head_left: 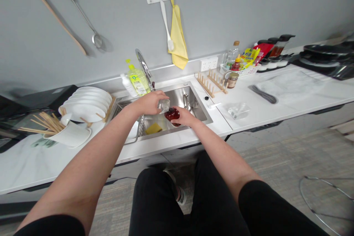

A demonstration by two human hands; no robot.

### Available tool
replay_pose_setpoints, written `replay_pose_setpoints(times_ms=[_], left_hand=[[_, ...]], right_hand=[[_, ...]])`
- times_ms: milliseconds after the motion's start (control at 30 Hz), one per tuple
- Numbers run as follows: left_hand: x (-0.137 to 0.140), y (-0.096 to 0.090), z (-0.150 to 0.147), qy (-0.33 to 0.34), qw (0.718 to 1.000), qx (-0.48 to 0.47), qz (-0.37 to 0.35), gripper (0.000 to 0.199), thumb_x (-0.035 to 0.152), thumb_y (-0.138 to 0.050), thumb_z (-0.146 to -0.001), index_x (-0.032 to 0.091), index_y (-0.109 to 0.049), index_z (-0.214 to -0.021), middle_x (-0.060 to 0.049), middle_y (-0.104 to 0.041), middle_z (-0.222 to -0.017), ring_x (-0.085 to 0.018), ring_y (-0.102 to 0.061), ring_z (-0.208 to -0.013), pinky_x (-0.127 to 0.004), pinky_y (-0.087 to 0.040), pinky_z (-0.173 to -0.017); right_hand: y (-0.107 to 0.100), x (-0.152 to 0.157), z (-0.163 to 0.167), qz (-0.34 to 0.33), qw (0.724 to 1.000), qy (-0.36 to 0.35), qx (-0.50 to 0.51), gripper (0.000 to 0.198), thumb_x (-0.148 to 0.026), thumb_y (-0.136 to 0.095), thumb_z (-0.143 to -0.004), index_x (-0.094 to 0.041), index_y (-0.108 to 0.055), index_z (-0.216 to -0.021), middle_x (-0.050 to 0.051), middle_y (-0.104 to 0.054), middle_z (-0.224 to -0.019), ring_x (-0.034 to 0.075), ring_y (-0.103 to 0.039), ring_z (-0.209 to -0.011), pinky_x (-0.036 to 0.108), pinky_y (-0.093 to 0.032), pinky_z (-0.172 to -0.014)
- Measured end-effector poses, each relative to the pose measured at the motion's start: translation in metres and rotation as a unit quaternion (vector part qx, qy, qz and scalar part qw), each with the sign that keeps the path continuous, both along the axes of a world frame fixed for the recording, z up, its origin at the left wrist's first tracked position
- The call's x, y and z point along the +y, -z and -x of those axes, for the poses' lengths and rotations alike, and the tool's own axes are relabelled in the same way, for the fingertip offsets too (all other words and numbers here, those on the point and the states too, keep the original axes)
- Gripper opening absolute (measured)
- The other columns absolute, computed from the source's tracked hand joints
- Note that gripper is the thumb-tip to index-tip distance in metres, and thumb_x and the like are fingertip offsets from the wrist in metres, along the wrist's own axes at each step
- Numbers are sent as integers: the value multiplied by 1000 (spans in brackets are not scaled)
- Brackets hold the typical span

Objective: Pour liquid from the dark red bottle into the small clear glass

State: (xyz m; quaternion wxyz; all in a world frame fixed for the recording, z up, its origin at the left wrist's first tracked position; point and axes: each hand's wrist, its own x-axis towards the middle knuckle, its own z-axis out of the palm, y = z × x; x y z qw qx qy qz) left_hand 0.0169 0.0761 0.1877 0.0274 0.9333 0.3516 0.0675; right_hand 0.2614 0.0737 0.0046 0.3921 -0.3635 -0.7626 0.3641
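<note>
Over the sink (206,112), my left hand (152,102) is closed around a small clear container (164,106), tilted towards the right. My right hand (184,116) grips a dark red glossy vessel (172,114), a glass jar or bottle by its look; its exact kind I cannot make out. The two pieces are close together, and whether they touch is unclear. Below them a yellow sponge (153,128) lies on the sink floor. A chrome faucet (143,64) rises behind my left hand.
White plates (84,103) stand in a rack at left, beside a white holder of chopsticks (68,132). Soap bottles (138,79) stand behind the sink. To the right are a wooden rack (211,83), a brown jar (232,80), a clear plastic tray (238,110) and a condiment basket (250,70).
</note>
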Motion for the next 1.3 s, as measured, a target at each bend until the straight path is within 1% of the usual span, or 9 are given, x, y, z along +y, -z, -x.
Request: replay_pose_setpoints(times_ms=[200, 433, 700, 900, 1100, 1300], left_hand=[[1, -1, -1, -2, 1000, 3, 2, 76, 24, -77, -74, 29, -74, -149, -10, -72, -146, -33, -73, -128, -45, -58, -118], [1, -2, -2, -1, 1000, 3, 2, 73, 25, -78, -73, 29, -76, -147, -11, -72, -144, -33, -74, -125, -46, -59, -115], [1, -2, -3, -8, 1000, 4, 1, 78, 23, -79, -72, 31, -75, -149, -10, -72, -145, -33, -74, -125, -47, -59, -116], [0, -3, -3, -6, 1000, 5, 2, 76, 22, -79, -72, 29, -75, -148, -11, -72, -144, -34, -73, -125, -47, -59, -116], [1, 8, 8, -14, 999, -35, 4, 77, 25, -80, -73, 26, -74, -150, -12, -70, -145, -35, -71, -130, -49, -58, -118], [-9, 26, 25, -29, 993, -111, 9, 73, 30, -82, -79, 23, -72, -152, -13, -69, -147, -32, -69, -135, -50, -55, -123]], right_hand=[[1, 1, -1, -5, 1000, 0, -9, 76, -30, -99, -76, -26, -68, -146, 6, -82, -129, 27, -79, -111, 43, -61, -104], [3, 1, 0, -6, 1000, 1, -8, 76, -30, -99, -76, -25, -68, -145, 6, -82, -128, 28, -80, -110, 43, -61, -103], [4, 2, 1, 1, 1000, 1, -5, 76, -29, -99, -76, -27, -69, -145, 5, -82, -129, 27, -80, -109, 43, -62, -103], [6, 3, 1, 1, 1000, 1, -1, 77, -30, -99, -76, -27, -68, -147, 6, -82, -129, 27, -80, -110, 44, -62, -104], [6, 3, 1, 6, 1000, 3, 1, 78, -30, -100, -75, -28, -69, -146, 6, -82, -130, 27, -80, -111, 45, -61, -106], [5, 2, 2, 10, 1000, -4, 6, 77, -29, -99, -74, -26, -70, -146, 7, -81, -132, 28, -80, -112, 44, -61, -107]])
